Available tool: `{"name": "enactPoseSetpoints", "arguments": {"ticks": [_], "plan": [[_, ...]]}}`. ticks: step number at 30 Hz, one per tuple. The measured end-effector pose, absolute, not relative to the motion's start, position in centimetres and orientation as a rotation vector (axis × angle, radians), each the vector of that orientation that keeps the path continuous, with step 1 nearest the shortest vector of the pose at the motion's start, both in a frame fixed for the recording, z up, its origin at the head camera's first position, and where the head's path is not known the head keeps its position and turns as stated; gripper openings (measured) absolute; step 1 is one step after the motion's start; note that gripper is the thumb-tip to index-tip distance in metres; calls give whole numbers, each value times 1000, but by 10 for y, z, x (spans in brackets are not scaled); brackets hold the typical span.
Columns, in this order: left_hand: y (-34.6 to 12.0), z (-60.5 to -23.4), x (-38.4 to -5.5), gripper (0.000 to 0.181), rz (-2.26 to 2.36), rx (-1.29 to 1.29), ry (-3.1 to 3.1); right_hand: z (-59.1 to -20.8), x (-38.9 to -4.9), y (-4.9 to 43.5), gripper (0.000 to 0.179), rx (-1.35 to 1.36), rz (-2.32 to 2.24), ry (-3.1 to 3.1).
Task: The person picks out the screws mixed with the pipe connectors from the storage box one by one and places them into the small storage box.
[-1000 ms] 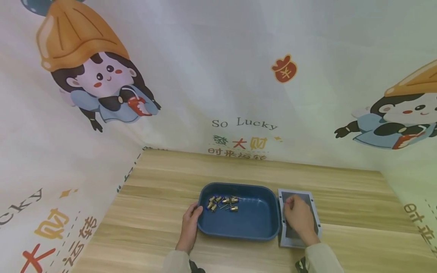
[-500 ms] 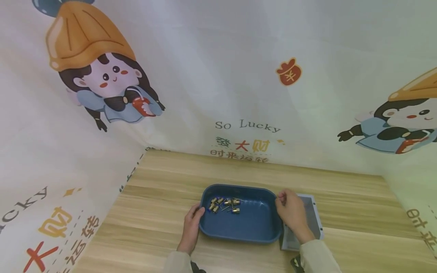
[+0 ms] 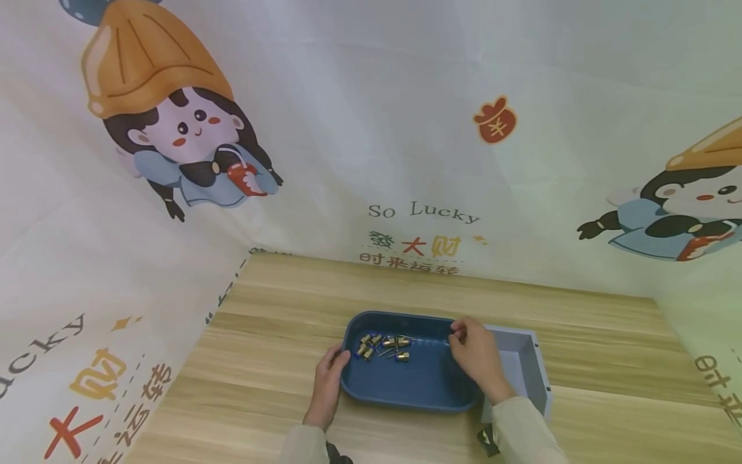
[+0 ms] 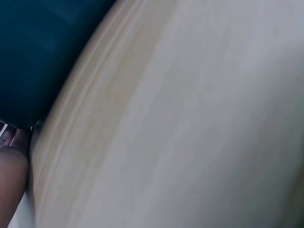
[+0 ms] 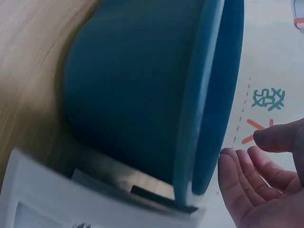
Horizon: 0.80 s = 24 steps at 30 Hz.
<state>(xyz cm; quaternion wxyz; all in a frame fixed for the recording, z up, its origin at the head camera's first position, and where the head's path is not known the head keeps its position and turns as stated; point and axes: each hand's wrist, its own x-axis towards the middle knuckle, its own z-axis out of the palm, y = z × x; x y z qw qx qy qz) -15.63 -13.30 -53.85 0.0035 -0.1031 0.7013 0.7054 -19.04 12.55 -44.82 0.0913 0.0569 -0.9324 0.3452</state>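
The left hand grips the left rim of a blue tray on the worktop. Brass-coloured fittings lie in its left half. The right hand, fingers loosely bent and holding nothing visible, is over the tray's right end, near a grey box.

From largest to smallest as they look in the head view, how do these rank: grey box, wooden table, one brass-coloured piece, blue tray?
1. wooden table
2. blue tray
3. grey box, partly hidden by the right hand
4. one brass-coloured piece
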Motion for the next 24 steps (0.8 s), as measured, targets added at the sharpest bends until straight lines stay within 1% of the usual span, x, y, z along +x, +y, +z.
{"name": "enactPoseSetpoints", "arguments": {"ticks": [11, 17, 24], "plan": [[-133, -539, -155, 50, 2228, -303, 2184, -460, -200, 107, 16, 198, 1041, -2843], [-133, -540, -155, 49, 2224, -314, 2188, -468, -205, 99, 16, 153, 955, -2935], [-134, -541, -155, 50, 2229, -309, 2181, -476, -207, 93, 19, 143, 958, -3011]]}}
